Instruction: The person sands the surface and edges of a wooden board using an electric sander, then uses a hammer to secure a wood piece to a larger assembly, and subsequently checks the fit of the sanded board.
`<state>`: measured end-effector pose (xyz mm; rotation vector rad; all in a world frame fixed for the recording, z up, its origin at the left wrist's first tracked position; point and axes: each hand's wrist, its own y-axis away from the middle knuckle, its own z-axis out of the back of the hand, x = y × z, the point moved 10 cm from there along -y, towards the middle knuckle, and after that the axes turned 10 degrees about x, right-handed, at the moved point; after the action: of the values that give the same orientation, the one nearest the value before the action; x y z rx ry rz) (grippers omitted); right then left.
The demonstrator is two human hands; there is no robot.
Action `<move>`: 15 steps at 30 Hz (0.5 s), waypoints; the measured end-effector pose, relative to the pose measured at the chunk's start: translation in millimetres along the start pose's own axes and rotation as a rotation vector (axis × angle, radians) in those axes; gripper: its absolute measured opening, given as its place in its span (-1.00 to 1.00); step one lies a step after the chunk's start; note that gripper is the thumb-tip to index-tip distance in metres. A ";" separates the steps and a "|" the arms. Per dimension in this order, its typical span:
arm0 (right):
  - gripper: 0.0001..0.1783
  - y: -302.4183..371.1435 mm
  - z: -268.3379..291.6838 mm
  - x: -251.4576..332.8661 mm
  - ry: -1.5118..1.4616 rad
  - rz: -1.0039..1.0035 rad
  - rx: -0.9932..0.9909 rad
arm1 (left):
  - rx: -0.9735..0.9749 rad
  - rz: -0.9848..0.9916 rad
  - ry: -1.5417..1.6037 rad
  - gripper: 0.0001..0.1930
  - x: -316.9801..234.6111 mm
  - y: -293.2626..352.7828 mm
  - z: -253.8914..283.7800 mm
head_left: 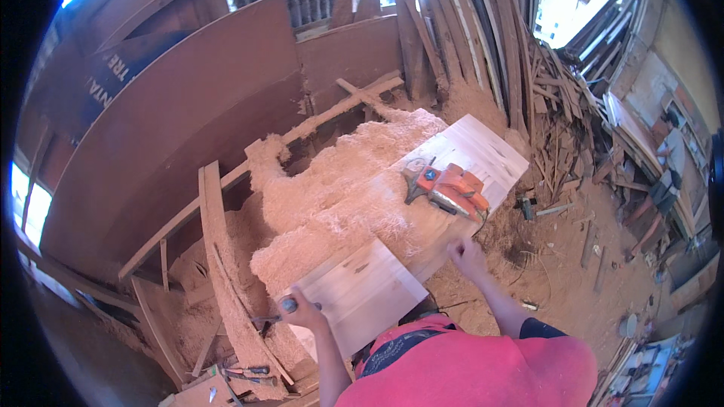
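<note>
My left hand [303,312] is closed around a tool with a rounded grey-blue end [289,304], at the left edge of a pale wooden board [369,286]; its exact kind does not show. Past the right side of that board, my right hand [467,258] is held with curled fingers, and whatever may be in them is hidden. Just beyond it an orange electric planer [456,190] lies on its side, partly on a second pale board [483,152]. Wood shavings [324,188] are heaped between and behind the boards.
A shavings-covered beam [219,234] runs along the left, with hand tools [249,371] near its lower end. Large brown panels [188,98] stand behind. Upright planks [483,30] and scrap wood [562,117] fill the back right. A person [664,181] is at far right.
</note>
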<state>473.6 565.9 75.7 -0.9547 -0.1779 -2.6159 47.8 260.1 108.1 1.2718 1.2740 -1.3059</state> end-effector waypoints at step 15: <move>-0.40 -176.8 64.0 -30.1 -0.314 0.201 0.540 | -0.063 -0.105 -0.500 -0.46 29.5 45.9 33.4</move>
<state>468.9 753.9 105.7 -1.0983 -0.7766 -2.0553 88.2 225.0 73.0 0.7723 1.0210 -1.5259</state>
